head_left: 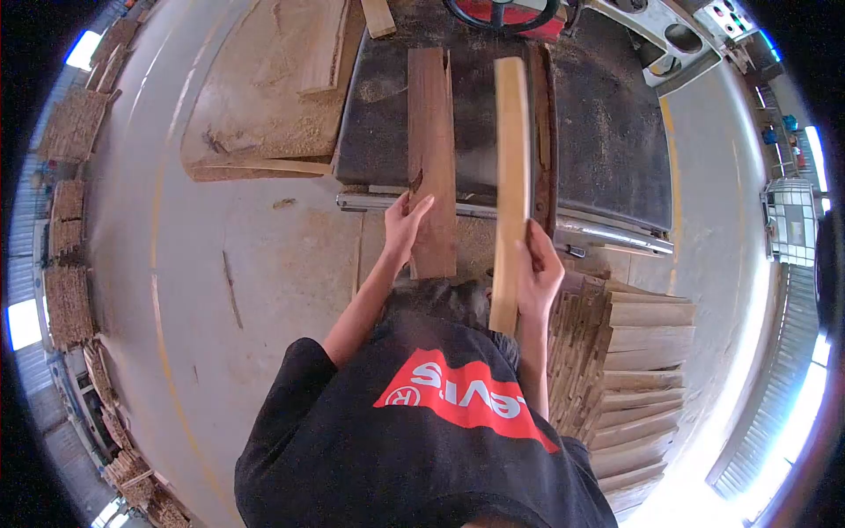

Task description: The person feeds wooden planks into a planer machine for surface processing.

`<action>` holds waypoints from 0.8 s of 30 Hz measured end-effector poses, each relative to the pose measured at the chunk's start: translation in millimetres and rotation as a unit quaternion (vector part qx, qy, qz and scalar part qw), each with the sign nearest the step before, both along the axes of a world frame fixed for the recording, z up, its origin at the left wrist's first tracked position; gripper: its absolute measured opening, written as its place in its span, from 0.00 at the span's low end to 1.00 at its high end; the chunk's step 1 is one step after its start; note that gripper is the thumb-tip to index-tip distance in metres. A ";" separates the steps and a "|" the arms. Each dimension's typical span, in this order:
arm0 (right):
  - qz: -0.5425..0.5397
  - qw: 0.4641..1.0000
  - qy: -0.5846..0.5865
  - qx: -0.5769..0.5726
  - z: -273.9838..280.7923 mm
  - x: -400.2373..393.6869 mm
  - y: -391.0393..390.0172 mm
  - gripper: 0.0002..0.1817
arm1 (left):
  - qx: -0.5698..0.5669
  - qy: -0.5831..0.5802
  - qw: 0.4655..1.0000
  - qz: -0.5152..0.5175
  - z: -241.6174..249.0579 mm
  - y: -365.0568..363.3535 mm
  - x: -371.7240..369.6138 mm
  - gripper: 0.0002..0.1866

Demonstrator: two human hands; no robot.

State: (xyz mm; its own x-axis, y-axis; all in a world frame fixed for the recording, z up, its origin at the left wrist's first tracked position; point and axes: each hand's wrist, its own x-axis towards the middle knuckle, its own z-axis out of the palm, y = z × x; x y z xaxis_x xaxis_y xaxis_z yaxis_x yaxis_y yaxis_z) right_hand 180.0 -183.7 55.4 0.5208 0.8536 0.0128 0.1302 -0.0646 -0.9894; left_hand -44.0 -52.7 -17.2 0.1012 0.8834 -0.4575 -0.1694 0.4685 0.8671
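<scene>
A dark brown board (pixel 433 132) lies lengthwise over the front edge of the black machine table (pixel 378 114). My left hand (pixel 406 227) grips its left edge, the thumb on the top face, beside a dark notch. A lighter, narrower wooden strip (pixel 510 150) is held upright in the view, to the right of the brown board and apart from it. My right hand (pixel 539 271) is closed on the strip's right side near its lower end. The strip's bottom reaches close to the dark shirt (pixel 396 458).
A rusty metal fence (pixel 544 141) runs along the table beside the strip. A black handwheel (pixel 502 13) stands at the back. Stacked boards (pixel 642 352) lie at the lower right. A sawdust-covered panel (pixel 264 97) is at the left, with wood pieces on it.
</scene>
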 end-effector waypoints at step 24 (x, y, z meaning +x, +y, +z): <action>0.231 0.960 -0.155 -0.020 -33.1 -78.7 79.5 0.49 | 0.227 0.208 0.951 0.042 2.1 -25.5 2.1 0.30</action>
State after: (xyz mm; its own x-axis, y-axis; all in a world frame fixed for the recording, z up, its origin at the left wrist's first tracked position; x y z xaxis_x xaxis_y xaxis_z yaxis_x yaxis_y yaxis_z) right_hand 101.3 -104.2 22.3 0.0631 0.9956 0.0691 0.4418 0.0342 -0.8965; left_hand -42.0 -78.2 -15.1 -0.0845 0.9963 -0.0129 0.2114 0.0306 0.9769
